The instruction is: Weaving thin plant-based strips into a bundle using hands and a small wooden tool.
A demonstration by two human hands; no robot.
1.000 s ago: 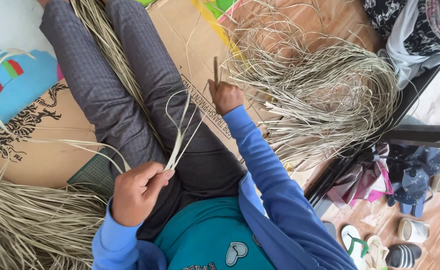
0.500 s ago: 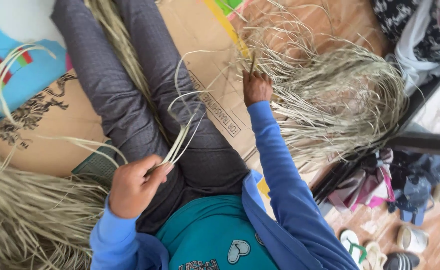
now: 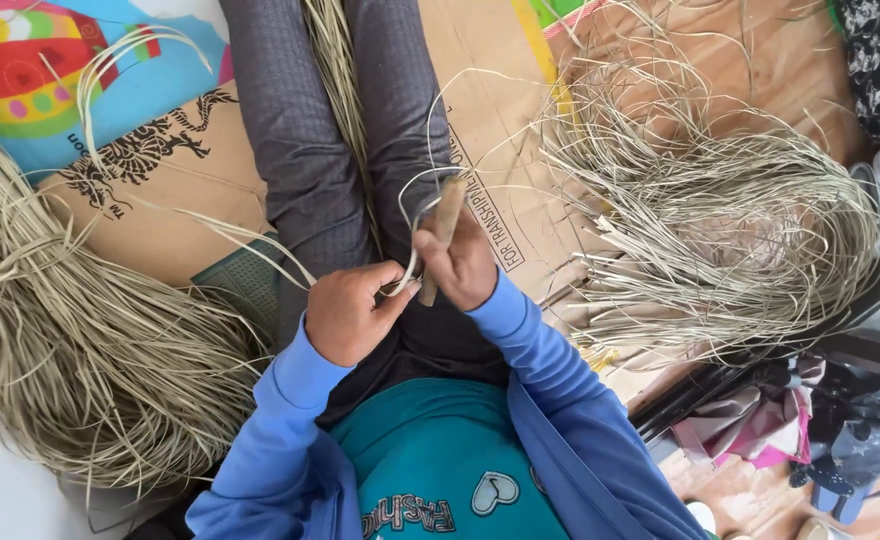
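Over the lap, left hand (image 3: 348, 312) pinches straw strips (image 3: 415, 215); right hand (image 3: 463, 262) grips wooden tool (image 3: 442, 232).

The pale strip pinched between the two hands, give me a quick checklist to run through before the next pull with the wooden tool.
1. Left hand pinches the pale strip between thumb and fingers: ok.
2. Right hand is closed around the wooden tool: ok.
3. Tool meets the strip at the pinch: cannot tell, the fingers hide the contact.
4. Strip's free loops rise above the lap without snagging the loose heap on the person's right: ok.
5. Bundled strips on the person's left lie apart from both hands: ok.
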